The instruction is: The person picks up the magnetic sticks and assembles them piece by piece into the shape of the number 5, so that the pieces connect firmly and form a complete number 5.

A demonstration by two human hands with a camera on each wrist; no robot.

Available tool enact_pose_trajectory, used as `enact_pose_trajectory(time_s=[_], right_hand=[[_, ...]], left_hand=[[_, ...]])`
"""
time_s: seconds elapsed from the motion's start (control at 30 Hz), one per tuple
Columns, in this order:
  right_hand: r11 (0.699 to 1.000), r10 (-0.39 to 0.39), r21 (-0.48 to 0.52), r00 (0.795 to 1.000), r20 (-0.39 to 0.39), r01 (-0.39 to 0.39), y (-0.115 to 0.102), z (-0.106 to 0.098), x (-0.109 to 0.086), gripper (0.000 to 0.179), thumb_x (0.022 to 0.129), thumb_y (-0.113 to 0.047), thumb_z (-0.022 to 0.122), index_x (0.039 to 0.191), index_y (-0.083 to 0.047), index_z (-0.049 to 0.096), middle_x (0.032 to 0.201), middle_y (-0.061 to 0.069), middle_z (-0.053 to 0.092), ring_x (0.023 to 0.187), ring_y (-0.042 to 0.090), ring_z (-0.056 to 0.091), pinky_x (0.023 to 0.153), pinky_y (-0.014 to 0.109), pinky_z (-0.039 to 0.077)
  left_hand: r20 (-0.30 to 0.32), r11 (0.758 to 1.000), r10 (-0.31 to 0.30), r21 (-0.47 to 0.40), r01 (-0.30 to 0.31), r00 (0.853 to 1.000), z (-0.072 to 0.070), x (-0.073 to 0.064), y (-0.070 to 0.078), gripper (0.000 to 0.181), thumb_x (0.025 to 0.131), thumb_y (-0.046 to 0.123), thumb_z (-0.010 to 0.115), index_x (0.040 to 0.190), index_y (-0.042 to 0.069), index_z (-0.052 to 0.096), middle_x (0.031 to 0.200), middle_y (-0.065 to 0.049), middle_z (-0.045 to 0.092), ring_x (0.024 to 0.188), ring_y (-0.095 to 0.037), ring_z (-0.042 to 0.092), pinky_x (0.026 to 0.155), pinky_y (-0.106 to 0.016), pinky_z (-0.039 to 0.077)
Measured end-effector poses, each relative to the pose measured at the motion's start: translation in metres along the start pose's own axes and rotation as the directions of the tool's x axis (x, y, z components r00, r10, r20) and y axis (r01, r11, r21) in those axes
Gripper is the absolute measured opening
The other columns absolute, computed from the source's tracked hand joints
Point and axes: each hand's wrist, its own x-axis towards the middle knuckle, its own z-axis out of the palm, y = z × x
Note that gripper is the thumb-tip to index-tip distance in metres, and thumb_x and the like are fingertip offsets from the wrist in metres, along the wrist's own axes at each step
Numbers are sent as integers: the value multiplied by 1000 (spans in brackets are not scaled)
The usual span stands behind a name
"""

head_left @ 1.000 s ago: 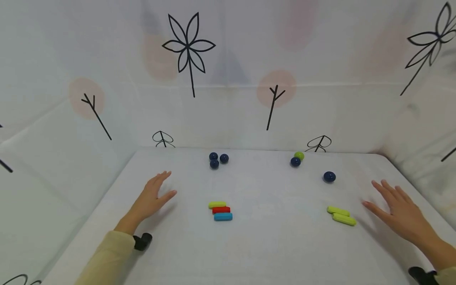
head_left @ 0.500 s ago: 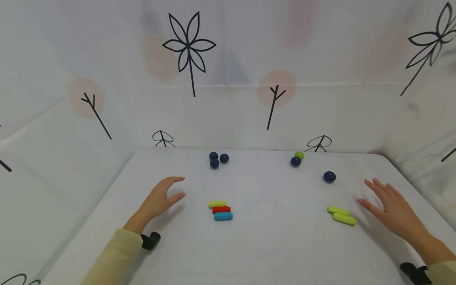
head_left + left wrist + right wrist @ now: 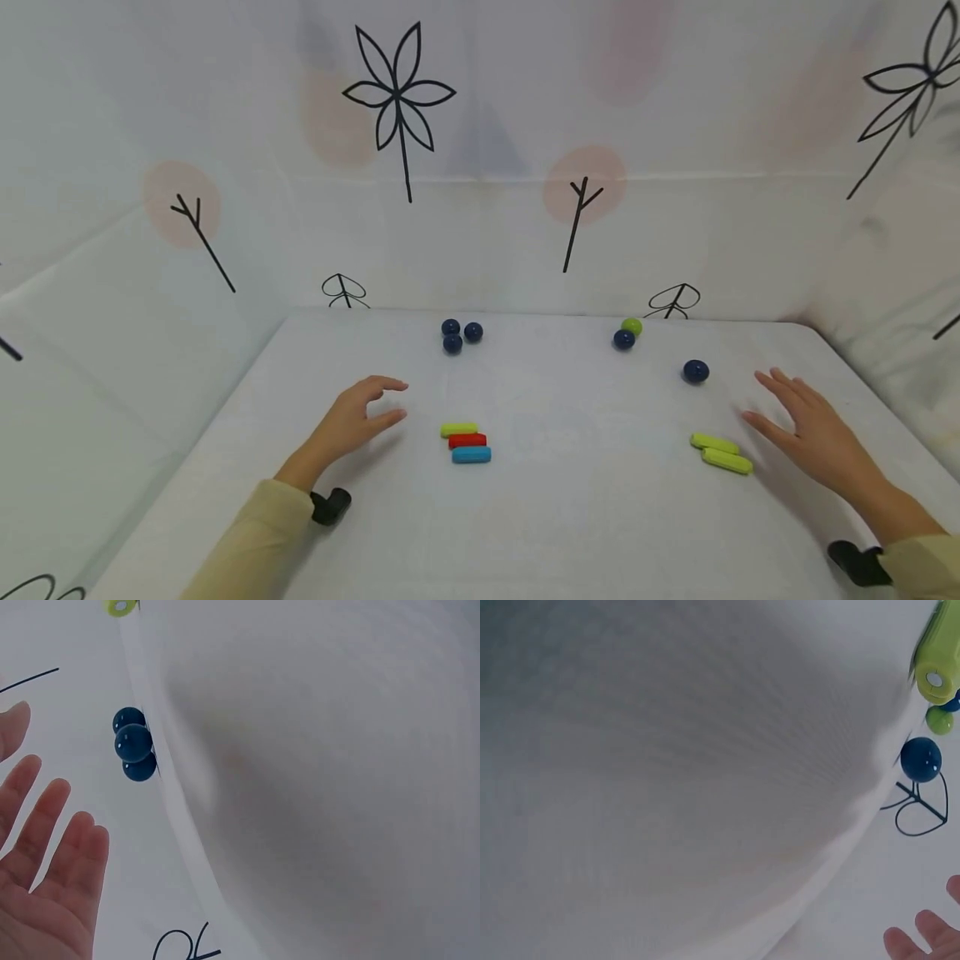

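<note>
My left hand (image 3: 351, 425) hovers over the left part of the table, fingers relaxed and thumb apart, holding nothing. Nearest to it lie a yellow-green stick (image 3: 458, 430), a red stick (image 3: 467, 441) and a blue stick (image 3: 471, 455), side by side. On the right, my right hand (image 3: 813, 433) is held with fingers spread and nothing in it. Just left of it are two yellow-green sticks, an upper one (image 3: 714, 443) and a lower one (image 3: 727, 461). A dark blue ball (image 3: 696, 372) sits beyond them; the right wrist view shows this ball (image 3: 921, 759) too.
Three dark blue balls (image 3: 452, 343) are grouped at the back left of the white table (image 3: 570, 517). Farther right, a green ball (image 3: 632, 327) touches or overlaps another dark blue ball (image 3: 624, 339). A white patterned cloth (image 3: 480, 233) hangs behind the table.
My left hand has moved right toward the three coloured sticks, its fingers bending a little. My right hand has shifted slightly left and away from me. The sticks and balls stay put.
</note>
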Motion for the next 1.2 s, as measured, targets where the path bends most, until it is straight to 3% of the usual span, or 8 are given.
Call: enact_pose_trajectory(time_s=[0.73, 1.2], right_hand=[[995, -58, 85, 997, 46, 54, -9, 0, 17, 67, 96, -22, 68, 144, 10, 35, 141, 43, 32, 127, 62, 29, 97, 76, 27], [995, -36, 97, 997, 71, 29, -11, -3, 27, 65, 97, -24, 68, 142, 10, 36, 139, 43, 34, 125, 62, 31, 91, 76, 33]], left_hand=[[144, 996, 47, -83, -35, 988, 17, 11, 17, 36, 92, 12, 73, 126, 5, 64, 123, -12, 65, 112, -32, 61, 97, -45, 50], [269, 996, -1, -87, 26, 963, 29, 18, 27, 33, 92, 8, 72, 124, 9, 65, 125, -8, 62, 113, -30, 60, 97, -45, 50]])
